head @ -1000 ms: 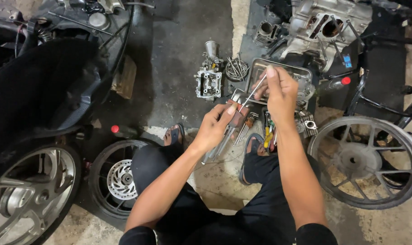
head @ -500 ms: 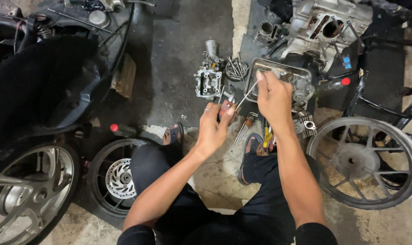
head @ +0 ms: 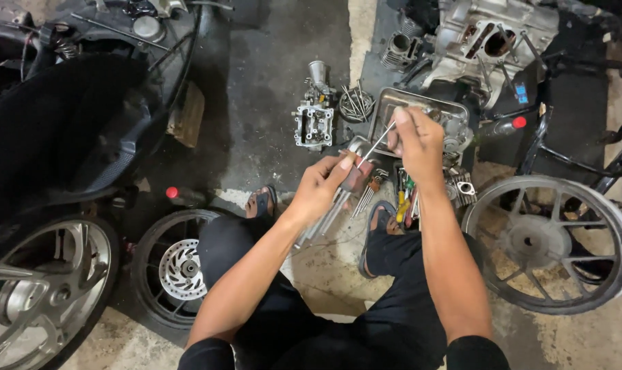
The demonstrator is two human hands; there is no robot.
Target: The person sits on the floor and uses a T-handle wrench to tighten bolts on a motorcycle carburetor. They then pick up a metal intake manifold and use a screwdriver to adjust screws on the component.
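A set of hex keys (head: 338,195) on a dark red holder sits in the grip of the left hand (head: 321,186), fingers wrapped round the holder, the loose keys fanning down toward 7 o'clock over the concrete floor (head: 283,103). One thin key (head: 377,144) angles up toward 1 o'clock from the set, its far end pinched between the fingertips of the right hand (head: 415,140) (thumb and forefinger pressed together on the metal). The right hand is just beside the left, at its 2 o'clock. Directly beneath the hands lie mixed hand tools (head: 401,195) with coloured handles. At 12 o'clock from the set stands a carburettor body (head: 314,120), next to a round tin of bolts (head: 357,104) and a metal tray (head: 393,103). An engine block (head: 489,41) rests at 1 o'clock. Spoked wheels (head: 551,243) flank the seated person at 3 and 8 o'clock.
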